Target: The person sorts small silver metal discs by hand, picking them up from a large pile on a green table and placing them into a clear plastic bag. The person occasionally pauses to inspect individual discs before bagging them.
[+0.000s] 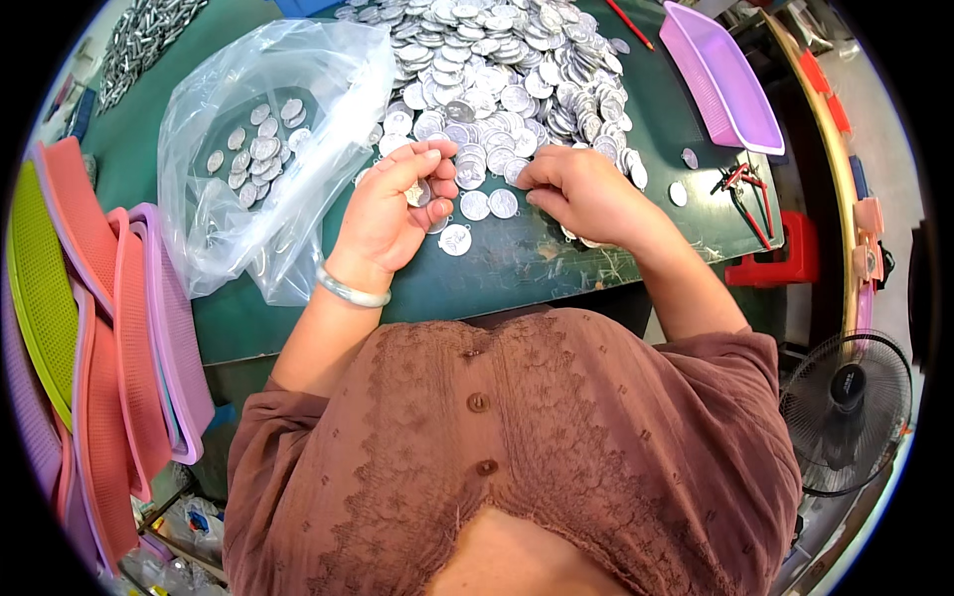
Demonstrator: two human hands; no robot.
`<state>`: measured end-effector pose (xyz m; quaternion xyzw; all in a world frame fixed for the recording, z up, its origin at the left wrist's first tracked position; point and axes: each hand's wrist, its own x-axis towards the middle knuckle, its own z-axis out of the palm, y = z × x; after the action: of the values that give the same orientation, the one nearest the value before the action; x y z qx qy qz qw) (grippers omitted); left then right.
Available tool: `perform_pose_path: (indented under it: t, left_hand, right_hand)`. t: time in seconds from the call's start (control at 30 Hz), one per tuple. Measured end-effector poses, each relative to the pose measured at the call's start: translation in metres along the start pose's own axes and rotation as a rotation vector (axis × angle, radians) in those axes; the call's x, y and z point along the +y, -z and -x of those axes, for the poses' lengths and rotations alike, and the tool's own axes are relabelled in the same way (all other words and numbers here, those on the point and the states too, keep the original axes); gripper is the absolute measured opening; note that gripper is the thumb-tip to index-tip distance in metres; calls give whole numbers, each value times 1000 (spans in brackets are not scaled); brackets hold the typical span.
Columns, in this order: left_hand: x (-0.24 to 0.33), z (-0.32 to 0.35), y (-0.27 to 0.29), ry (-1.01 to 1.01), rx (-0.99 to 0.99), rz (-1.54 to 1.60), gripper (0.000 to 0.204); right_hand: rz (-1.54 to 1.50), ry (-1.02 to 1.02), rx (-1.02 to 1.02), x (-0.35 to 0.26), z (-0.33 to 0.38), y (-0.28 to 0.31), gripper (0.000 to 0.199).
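A big heap of round silver medals (pixel 477 60), some with small loops on their rims, covers the far middle of the green table. My left hand (pixel 393 204), a pale bangle (pixel 353 289) on its wrist, is palm up with curled fingers around a few silver medals (pixel 416 193). Bent over the heap's near edge, my right hand (pixel 581 189) has thumb and fingers drawn together beside some medals; whatever is between them is hidden. Several loose medals (pixel 475 206) lie between the hands. At left, a clear plastic bag (pixel 199 223) lies open with several medals (pixel 263 149) in it.
A purple basket (pixel 720 79), red-handled pliers (pixel 747 199) and a red pencil (pixel 631 24) lie at the right. Small metal pieces (pixel 144 45) are heaped far left. Stacked coloured baskets (pixel 119 348) stand left of the table; a fan (pixel 848 397) stands right.
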<state>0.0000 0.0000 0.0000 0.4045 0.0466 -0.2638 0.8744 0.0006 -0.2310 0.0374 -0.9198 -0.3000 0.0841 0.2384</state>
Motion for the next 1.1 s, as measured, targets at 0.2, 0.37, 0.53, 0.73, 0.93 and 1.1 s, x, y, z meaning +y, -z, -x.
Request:
perform_pose_path:
  t: [0.2,0.37,0.53,0.73,0.93,1.1]
  left_hand:
    - [-1,6,-15,-4,127,-73,22]
    - [-1,4,-12,4,80,-151,21]
    - [-3,5,-19,26,43,-302,20]
    - [-10,7,-23,75,-43,-322,16]
    - [-12,5,-21,102,-46,-294,9]
    - [-11,6,-23,60,55,-180,9]
  right_hand:
    - [129,46,180,-13,16,-28,15]
    - [256,164,254,-11,10,-32,13]
    - [-36,80,334,-3,4,-27,11]
    - [-476,-131,227,-15,3,-16,14]
    - [-205,-88,434,-3,4,-15,16]
    - [202,27,440,7,10,-19,19]
